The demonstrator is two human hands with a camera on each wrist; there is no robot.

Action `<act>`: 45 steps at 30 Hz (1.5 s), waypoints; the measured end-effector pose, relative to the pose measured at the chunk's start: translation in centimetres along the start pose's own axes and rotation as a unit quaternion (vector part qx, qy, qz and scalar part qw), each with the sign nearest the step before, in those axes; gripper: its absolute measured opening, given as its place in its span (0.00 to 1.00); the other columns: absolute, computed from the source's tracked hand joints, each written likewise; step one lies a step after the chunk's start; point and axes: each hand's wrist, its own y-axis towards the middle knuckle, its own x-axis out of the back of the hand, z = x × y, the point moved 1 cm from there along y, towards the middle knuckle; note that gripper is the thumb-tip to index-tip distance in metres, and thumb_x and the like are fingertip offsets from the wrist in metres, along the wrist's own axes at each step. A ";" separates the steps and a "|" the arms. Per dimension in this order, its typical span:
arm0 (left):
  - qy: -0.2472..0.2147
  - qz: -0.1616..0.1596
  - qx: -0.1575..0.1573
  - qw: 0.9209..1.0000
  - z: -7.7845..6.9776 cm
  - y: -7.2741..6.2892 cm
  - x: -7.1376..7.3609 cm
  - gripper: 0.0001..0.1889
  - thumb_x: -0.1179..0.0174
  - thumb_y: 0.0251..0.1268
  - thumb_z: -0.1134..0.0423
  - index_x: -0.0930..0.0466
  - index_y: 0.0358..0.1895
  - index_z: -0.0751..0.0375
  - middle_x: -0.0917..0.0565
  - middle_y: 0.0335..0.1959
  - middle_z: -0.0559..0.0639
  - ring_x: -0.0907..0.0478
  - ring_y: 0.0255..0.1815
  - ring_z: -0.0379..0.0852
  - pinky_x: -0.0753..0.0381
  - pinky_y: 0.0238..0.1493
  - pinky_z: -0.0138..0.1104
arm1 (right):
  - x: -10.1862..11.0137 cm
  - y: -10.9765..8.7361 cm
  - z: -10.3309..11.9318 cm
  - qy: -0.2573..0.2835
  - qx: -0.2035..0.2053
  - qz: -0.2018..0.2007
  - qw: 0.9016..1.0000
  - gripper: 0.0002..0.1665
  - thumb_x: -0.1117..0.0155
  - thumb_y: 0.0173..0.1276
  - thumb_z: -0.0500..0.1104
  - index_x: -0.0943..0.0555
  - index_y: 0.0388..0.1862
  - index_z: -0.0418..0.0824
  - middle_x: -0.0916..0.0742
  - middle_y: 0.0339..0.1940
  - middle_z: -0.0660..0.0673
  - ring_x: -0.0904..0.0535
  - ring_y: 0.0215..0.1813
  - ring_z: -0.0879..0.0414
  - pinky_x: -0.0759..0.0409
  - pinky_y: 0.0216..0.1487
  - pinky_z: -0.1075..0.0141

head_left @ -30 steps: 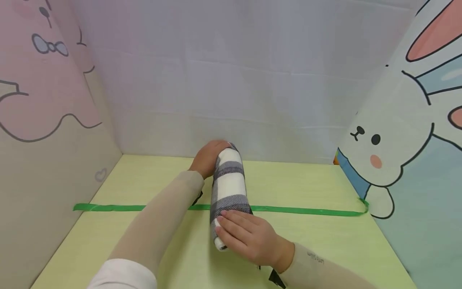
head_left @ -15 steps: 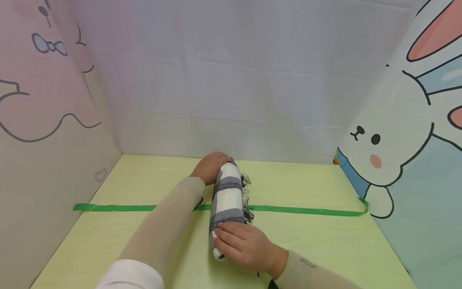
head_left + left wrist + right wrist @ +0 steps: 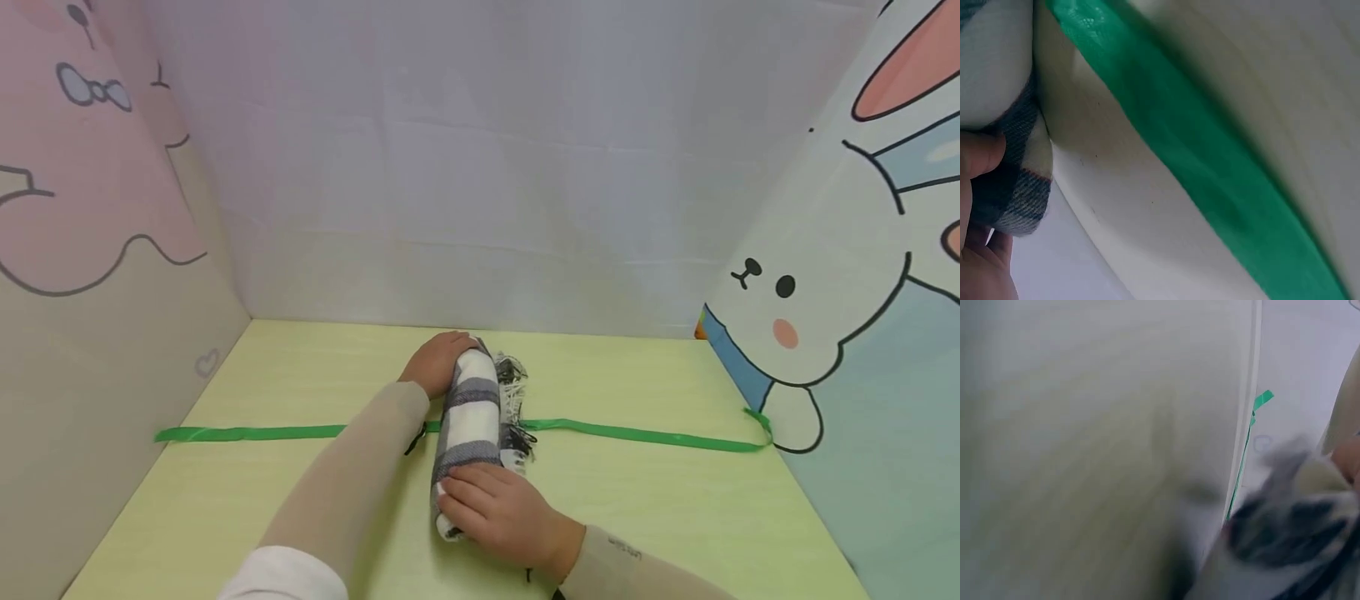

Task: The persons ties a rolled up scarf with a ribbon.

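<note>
A rolled-up plaid scarf (image 3: 472, 423) in white, grey and black lies lengthwise at the middle of the table. Loose black-and-white fringe (image 3: 512, 392) spreads from its right side. My left hand (image 3: 438, 364) grips the far end of the roll. In the left wrist view its thumb (image 3: 985, 154) presses on the cloth, with fingers around the other side. At the near end, my right hand (image 3: 510, 515) holds the roll, its fingers laid across the top; the thumb is hidden. The scarf (image 3: 1291, 528) is blurred in the right wrist view.
Green tape (image 3: 645, 434) crosses the pale yellow table (image 3: 637, 517) from side to side and passes under the scarf. A white curtain (image 3: 480, 167) closes off the back. Printed panels with cartoon animals stand on the left (image 3: 97, 333) and right (image 3: 892, 417).
The roll has shifted slightly toward me and to the left, both hands moving with it. Fringe hidden at first now shows along its right side. The tape right of the scarf has bowed up slightly.
</note>
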 end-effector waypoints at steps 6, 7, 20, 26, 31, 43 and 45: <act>0.036 0.006 0.008 0.999 0.0 -0.3 0.5 0.23 0.47 0.82 0.62 0.28 0.75 0.42 0.32 0.77 0.51 0.36 0.77 0.54 0.34 0.74 0.49 | 0.1 0.0 0.5 0.043 -0.066 0.061 0.995 0.19 0.31 0.69 0.44 0.19 0.57 0.42 0.16 0.62 0.42 0.24 0.69 0.46 0.29 0.72 0.49; 0.041 0.007 0.009 0.999 0.0 -0.3 0.6 0.23 0.46 0.82 0.62 0.28 0.75 0.42 0.33 0.78 0.51 0.37 0.77 0.55 0.34 0.74 0.50 | 0.3 0.0 0.6 0.054 -0.086 0.075 0.992 0.26 0.26 0.64 0.46 0.20 0.59 0.42 0.17 0.64 0.41 0.26 0.71 0.45 0.30 0.72 0.46; -0.010 0.030 0.040 0.999 -1.2 -1.0 1.3 0.31 0.53 0.75 0.71 0.33 0.78 0.46 0.38 0.80 0.51 0.41 0.79 0.56 0.34 0.74 0.52 | 1.8 0.4 1.6 0.087 -0.350 0.244 0.901 0.50 0.21 0.56 0.58 0.28 0.75 0.41 0.32 0.77 0.30 0.33 0.74 0.29 0.23 0.65 0.43; -0.020 0.038 0.019 0.999 -2.5 -1.6 1.6 0.26 0.56 0.80 0.52 0.31 0.78 0.46 0.39 0.81 0.51 0.48 0.82 0.55 0.41 0.77 0.52 | 1.7 0.3 1.5 0.130 -0.405 0.302 0.853 0.49 0.27 0.63 0.61 0.32 0.78 0.43 0.37 0.80 0.31 0.39 0.77 0.31 0.21 0.63 0.42; 0.019 0.053 -0.007 0.998 -3.0 -1.9 1.1 0.35 0.50 0.74 0.31 0.33 0.78 0.41 0.41 0.82 0.49 0.49 0.83 0.55 0.39 0.76 0.52 | 2.3 -0.2 1.2 0.140 -0.365 0.320 0.863 0.51 0.37 0.68 0.73 0.32 0.79 0.45 0.38 0.82 0.35 0.42 0.80 0.35 0.19 0.61 0.46; 0.036 0.083 -0.031 0.995 -2.5 -1.6 -1.2 0.40 0.51 0.70 0.26 0.36 0.80 0.40 0.46 0.84 0.51 0.54 0.84 0.55 0.49 0.80 0.52 | 1.8 -2.5 -0.4 0.160 -0.338 0.334 0.865 0.48 0.60 0.76 0.76 0.35 0.82 0.48 0.42 0.84 0.41 0.47 0.83 0.42 0.27 0.70 0.48; 0.038 0.087 -0.030 0.995 -2.4 -1.7 -1.5 0.40 0.51 0.70 0.27 0.37 0.80 0.40 0.47 0.84 0.51 0.55 0.84 0.55 0.49 0.80 0.53 | 1.6 -2.6 -0.4 0.186 -0.343 0.340 0.856 0.49 0.59 0.76 0.76 0.38 0.83 0.47 0.44 0.85 0.41 0.49 0.83 0.42 0.25 0.68 0.47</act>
